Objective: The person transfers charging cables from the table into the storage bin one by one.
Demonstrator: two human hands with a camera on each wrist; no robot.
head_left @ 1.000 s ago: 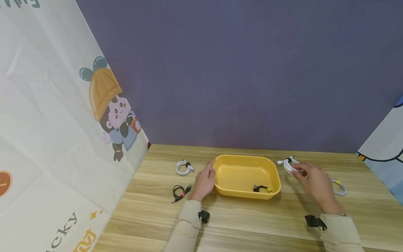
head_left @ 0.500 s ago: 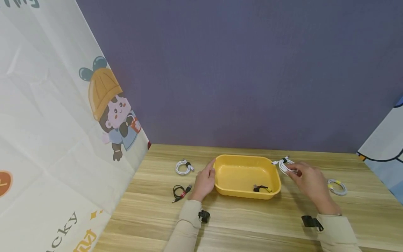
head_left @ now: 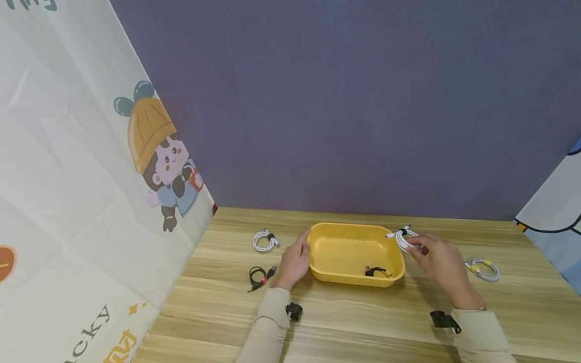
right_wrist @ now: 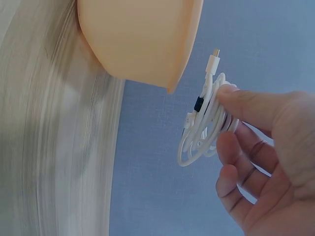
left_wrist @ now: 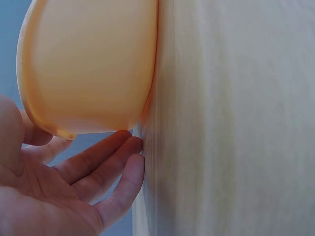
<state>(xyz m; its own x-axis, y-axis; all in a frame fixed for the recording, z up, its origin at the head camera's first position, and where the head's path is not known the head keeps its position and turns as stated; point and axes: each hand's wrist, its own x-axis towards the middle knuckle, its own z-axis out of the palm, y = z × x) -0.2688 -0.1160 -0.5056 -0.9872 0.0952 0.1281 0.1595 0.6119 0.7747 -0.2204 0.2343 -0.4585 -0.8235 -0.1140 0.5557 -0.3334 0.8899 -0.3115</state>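
My right hand (head_left: pixel 438 262) pinches a coiled white cable (head_left: pixel 405 239) between thumb and fingers. In the right wrist view this cable (right_wrist: pixel 204 118) is off the table, bound with a black tie, a plug pointing up. It overlaps the right rim of a yellow plastic tub (head_left: pixel 349 280) in the head view. The left hand (head_left: pixel 294 262) grips the tub's left end; in the left wrist view the thumb is at the rim and the fingers (left_wrist: pixel 106 167) lie against the outer wall. Inside the tub, at its front right, lies a short black cable (head_left: pixel 376 272) with a yellow tie.
Left of the tub lie a coiled white cable (head_left: pixel 265 241) and a black cable (head_left: pixel 262 278) with a red tie. To the right is a grey-white coiled cable (head_left: pixel 484 269) with yellow ties. A dark wall (head_left: pixel 354 111) stands behind the wooden table (head_left: pixel 363 322).
My right hand has moved left with the white cable, from beside the tub to its right rim. The left hand and the tub have stayed in place.
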